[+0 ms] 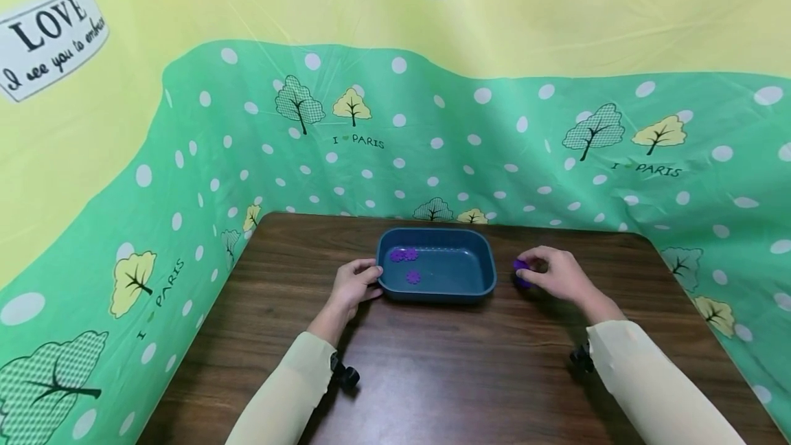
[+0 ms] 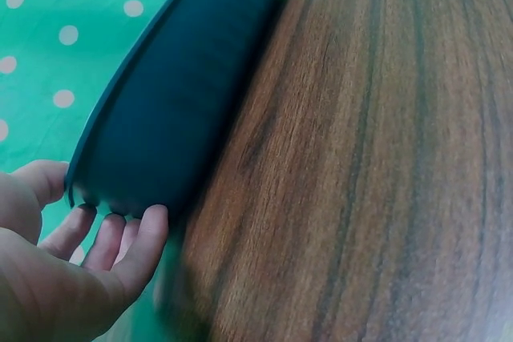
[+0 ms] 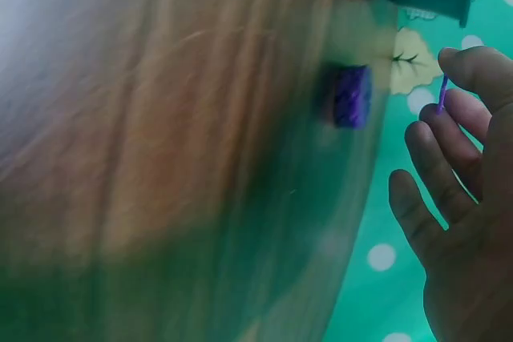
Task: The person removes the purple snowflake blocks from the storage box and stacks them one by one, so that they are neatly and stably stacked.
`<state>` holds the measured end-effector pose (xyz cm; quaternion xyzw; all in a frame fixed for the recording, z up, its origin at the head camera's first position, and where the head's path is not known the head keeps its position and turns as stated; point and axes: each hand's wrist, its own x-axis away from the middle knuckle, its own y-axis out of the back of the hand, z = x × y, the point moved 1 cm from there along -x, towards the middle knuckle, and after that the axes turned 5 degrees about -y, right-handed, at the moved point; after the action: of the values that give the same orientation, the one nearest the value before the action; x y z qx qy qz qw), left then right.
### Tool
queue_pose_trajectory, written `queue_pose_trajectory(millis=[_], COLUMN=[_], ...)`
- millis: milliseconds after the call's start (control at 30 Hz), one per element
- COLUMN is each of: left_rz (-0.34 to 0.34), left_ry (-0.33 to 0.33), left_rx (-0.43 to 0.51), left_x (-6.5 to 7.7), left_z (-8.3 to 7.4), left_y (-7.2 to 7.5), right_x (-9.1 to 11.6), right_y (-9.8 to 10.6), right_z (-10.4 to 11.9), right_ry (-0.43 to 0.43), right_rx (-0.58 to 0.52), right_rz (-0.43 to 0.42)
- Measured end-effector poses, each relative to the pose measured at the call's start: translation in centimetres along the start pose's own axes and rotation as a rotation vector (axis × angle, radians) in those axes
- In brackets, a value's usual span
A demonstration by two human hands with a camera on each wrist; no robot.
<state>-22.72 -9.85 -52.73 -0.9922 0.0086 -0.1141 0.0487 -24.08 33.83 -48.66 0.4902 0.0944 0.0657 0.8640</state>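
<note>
A dark blue plastic tub point(image 1: 441, 296) stands on the table with several small purple flower-shaped discs point(image 1: 413, 277) lying inside. My left hand point(image 1: 353, 285) holds the tub's left end, thumb at the rim and fingers against the outer wall. To the right of the tub, my right hand point(image 1: 559, 275) pinches a thin purple disc point(image 3: 442, 94), seen edge-on in the right wrist view, between thumb and forefinger. A short purple stack point(image 3: 351, 98) sits on the table close by, partly behind the right hand's fingers in the head view.
The dark wood-grain table point(image 1: 408, 362) runs back to a green and yellow printed cloth point(image 1: 432, 143) that hangs behind it and at both sides. Black wrist cameras point(image 1: 345, 373) are strapped at both sleeves.
</note>
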Motion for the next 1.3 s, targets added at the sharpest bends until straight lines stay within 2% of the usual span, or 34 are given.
queue_pose_trajectory(millis=[267, 400, 567, 667, 967, 1300], left_rz=[-0.007, -0.008, 0.001, 0.002, 0.0, -0.013], left_ry=[0.015, 0.018, -0.006, 0.006, -0.001, 0.043], left_rx=[0.001, -0.004, 0.034, 0.05, 0.031, -0.011], left_x=[-0.1, -0.2, -0.3, -0.3, -0.3, -0.6], left_z=[-0.1, 0.0, 0.1, 0.1, 0.0, -0.1], left_y=[0.0, 0.0, 0.1, 0.1, 0.0, -0.2], right_x=[1.1, 1.4, 1.5, 1.4, 1.2, 1.0], right_y=[-0.5, -0.8, -1.2, -1.4, -1.5, -1.6], right_z=[-1.7, -1.9, -1.9, -1.9, -1.8, -2.0], right_ry=[-0.082, -0.088, -0.1, -0.112, -0.107, -0.072], right_rx=[0.005, 0.008, 0.017, 0.028, 0.053, 0.081], right_rz=[0.044, 0.05, 0.054, 0.052, 0.045, 0.027])
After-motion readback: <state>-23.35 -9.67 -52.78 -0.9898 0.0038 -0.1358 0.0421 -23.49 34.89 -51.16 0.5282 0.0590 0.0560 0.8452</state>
